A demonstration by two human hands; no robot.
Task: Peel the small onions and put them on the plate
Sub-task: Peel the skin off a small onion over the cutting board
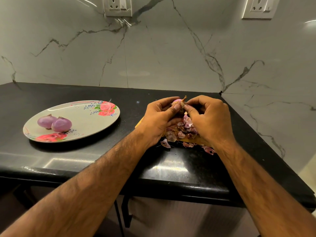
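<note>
Onion (177, 101): small and part-peeled, held between both sets of fingertips; dry stalk (184, 98) sticks up past them.
Left hand (159, 120): fingers and thumb curled round the bulb, steadying it.
Right hand (210, 120): thumb and forefinger pinch the onion just beside the stalk.
Handling: probably light and firm, slick once bare; the papery skin tears easily, so it is best pinched at the stalk end.
Peels (183, 130): heaped below the fingers.
Plate (82, 117): well left of the fingers, holding two peeled onions (61, 124) that touch.

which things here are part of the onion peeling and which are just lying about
Job: onion in hand, gripped by left hand and pinched by right hand; two peeled onions on the plate; peel pile.
Just there: wall sockets; black counter.
</note>
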